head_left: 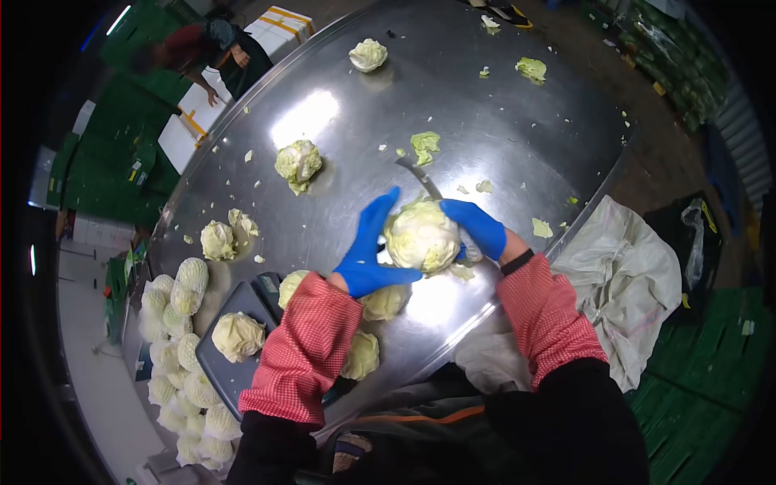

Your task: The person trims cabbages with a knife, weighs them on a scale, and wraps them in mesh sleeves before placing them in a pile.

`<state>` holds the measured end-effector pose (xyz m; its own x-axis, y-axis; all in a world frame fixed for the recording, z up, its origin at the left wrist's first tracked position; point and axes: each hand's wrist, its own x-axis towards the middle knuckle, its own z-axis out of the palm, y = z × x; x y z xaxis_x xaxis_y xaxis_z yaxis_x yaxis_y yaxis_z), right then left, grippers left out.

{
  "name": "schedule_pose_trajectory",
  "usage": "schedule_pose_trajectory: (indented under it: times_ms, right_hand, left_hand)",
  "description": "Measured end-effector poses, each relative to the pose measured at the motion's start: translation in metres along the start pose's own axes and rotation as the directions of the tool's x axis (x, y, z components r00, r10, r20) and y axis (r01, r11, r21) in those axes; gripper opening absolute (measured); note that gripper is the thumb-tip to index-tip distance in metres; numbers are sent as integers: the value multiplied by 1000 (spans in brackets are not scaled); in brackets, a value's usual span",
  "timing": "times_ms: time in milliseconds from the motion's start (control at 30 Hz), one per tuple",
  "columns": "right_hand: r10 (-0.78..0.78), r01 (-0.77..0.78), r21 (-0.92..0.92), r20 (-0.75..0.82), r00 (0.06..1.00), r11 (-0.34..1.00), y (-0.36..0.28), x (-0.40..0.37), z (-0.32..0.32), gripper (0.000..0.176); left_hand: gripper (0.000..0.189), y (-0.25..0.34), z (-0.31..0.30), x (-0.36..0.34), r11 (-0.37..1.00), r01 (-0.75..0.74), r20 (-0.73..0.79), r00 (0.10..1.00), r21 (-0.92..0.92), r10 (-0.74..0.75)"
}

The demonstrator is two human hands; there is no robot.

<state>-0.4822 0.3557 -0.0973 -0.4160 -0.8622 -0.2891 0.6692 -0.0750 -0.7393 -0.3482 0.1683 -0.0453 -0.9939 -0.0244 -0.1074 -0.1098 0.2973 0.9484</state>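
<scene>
A pale green cabbage (422, 236) is between my two blue-gloved hands over the metal table. My left hand (373, 252) lies against its left side, thumb and fingers spread wide. On the right side my right hand (478, 230) has its fingers bent round the cabbage, and a knife is by that hand. The curved grey blade (420, 178) sticks out beyond the cabbage's far side; its handle is mostly hidden. Trimmed cabbages (385, 301) sit near my left forearm, and another cabbage (238, 337) rests on a grey tray (229, 373).
Cabbages (298, 164) and leaf scraps (424, 146) are scattered on the metal table (356, 113). Net-wrapped cabbages (187, 356) are piled at the left. A white sack (622, 283) lies at the right edge. Another person (214, 52) bends by white boxes (279, 31).
</scene>
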Motion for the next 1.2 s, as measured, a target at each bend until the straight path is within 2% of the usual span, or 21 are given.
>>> schedule_pose_trajectory:
  times_ms: [33,67,100,167,200,300,333,367,433,533,633,733,833,867,967,1000,1067,1100,1133,1167,1200]
  right_hand:
    - [12,-14,-75,-30,999,997,0,6,-3,47]
    - [-49,27,-256,-81,996,966,2,11,-4,50]
    - [-22,-62,-418,-194,981,907,6,15,-6,50]
    - [-25,-287,-658,-423,906,696,16,23,-16,51]
    - [-224,-198,-792,-387,894,578,28,18,-22,42]
    - [-471,-280,-954,-297,831,107,30,-21,-4,30]
    - [-518,-244,-970,-202,831,-13,32,-37,2,23]
    - [-463,-336,-941,-280,841,-42,29,-47,14,18]
    - [-479,-352,-933,-275,834,-77,35,-63,21,17]
    - [-461,-391,-918,-322,827,-59,43,-64,14,16]
    - [-419,-445,-893,-380,825,-66,47,-53,2,15]
    - [-406,-486,-867,-407,818,-110,43,-38,-10,14]
    - [-464,-482,-873,-399,791,-71,29,-31,-25,14]
    - [-357,-441,-896,-396,846,-52,16,-31,-25,23]
    - [-467,-353,-921,-388,795,165,19,-27,-4,41]
    - [-441,-377,-902,-432,787,210,14,-23,2,53]
    - [-285,-388,-869,-473,834,306,4,-9,-7,50]
    - [-198,-399,-845,-486,851,356,2,-1,-12,48]
    - [-155,-334,-833,-437,886,440,0,2,-19,42]
    - [-133,-359,-854,-433,892,376,-2,2,-24,41]
    - [-112,-379,-872,-429,896,309,-4,2,-28,40]
  left_hand:
    - [113,-21,4,12,970,-197,81,979,143,187]
    - [112,-37,13,16,984,-132,40,991,118,128]
    - [112,-46,21,20,993,-68,3,998,93,68]
    - [112,-52,33,31,941,118,-39,993,317,-112]
    - [113,-54,42,35,885,210,-70,977,415,-199]
    - [115,-37,65,42,802,329,-217,943,498,-251]
    - [113,-32,69,43,766,354,-257,933,536,-251]
    - [113,-32,72,45,762,356,-274,931,541,-241]
    - [113,-34,78,48,753,358,-300,928,552,-220]
    - [115,-37,85,54,762,351,-322,926,544,-197]
    - [115,-29,91,60,668,435,-332,899,604,-286]
    - [114,-29,95,65,645,467,-358,883,605,-304]
    - [111,-24,103,57,646,435,-339,899,627,-276]
    - [109,-29,105,56,671,433,-356,897,601,-260]
    - [113,-35,102,58,726,428,-377,893,538,-247]
    - [111,-45,104,57,750,336,-366,921,570,-134]
    - [107,-65,104,51,758,150,-333,938,635,93]
    - [107,-68,101,49,795,158,-315,948,586,45]
    - [107,-62,95,48,829,167,-295,955,534,-2]
    - [107,-58,92,47,860,177,-274,961,478,-45]
    - [106,-61,91,46,862,150,-270,963,485,-16]
